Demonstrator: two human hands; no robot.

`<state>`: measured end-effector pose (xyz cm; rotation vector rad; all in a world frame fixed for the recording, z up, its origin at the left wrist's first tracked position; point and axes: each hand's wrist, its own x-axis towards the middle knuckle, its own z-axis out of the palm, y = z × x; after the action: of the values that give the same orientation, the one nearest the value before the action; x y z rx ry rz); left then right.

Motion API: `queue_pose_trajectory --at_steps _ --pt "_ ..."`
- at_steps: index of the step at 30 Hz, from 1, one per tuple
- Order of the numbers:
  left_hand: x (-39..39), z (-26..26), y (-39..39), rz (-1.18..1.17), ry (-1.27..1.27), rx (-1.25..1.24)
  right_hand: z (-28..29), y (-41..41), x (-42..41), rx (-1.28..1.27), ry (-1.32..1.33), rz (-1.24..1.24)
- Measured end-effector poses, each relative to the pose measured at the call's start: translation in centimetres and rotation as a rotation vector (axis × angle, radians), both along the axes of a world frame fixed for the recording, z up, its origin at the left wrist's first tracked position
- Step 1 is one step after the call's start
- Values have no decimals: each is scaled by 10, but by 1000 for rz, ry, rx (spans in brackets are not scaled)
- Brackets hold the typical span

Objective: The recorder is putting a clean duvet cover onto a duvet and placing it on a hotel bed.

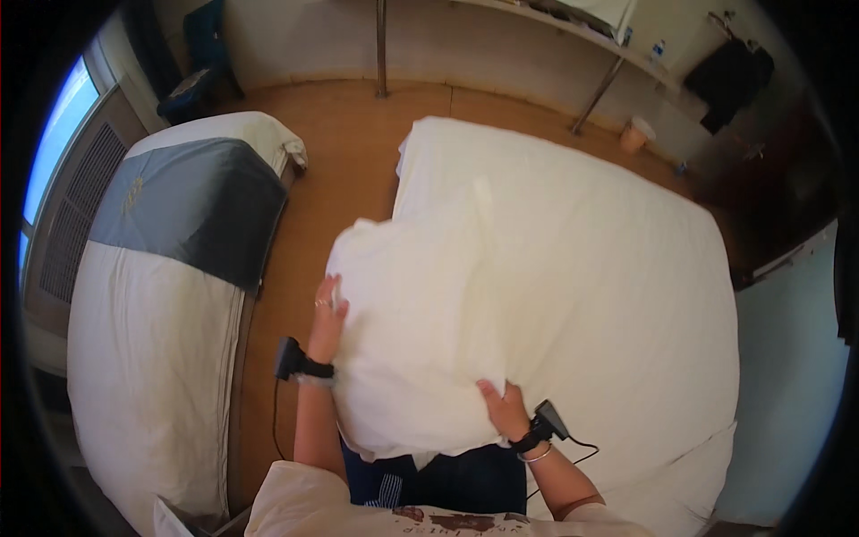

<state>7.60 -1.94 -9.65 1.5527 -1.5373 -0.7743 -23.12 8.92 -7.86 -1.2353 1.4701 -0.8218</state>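
A plump white pillow (409, 335) in a loose white case is held up in front of my body, above the near left part of a white-sheeted bed (604, 282). My left hand (329, 315) presses along the pillow's left side, a ring on one finger. At the lower right, my right hand (504, 408) grips the cloth with the thumb on top; some of its fingers are hidden. Loose fabric folds run between the pillow's right side and the bed, and white on white blurs the border there. Both wrists carry black strapped devices with cables.
To the left stands a second bed (154, 322) with a grey runner (201, 201), a strip of wooden floor (342, 148) between the beds. A teal chair (201, 60) stands far left. Along the back wall runs a shelf (570, 27) on metal legs, with a small bin (635, 136) near it.
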Motion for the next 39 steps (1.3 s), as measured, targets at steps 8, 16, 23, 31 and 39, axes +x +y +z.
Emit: queue_pose_trajectory --at_steps 8,16,23,31,39 --pt "-67 -10 116 -140 840 311 28 153 -135 -137 236 -599" --pt "-197 -89 149 -187 26 327 88 337 -201 -453 -89 -991" --pt "-235 -100 165 260 -373 357 -40 435 -244 178 582 -933" --pt "-196 -56 157 -176 -807 236 -103 422 -249 375 638 -894" --pt "-215 -44 194 -467 -307 -45 -132 348 -264 484 3 -1283"
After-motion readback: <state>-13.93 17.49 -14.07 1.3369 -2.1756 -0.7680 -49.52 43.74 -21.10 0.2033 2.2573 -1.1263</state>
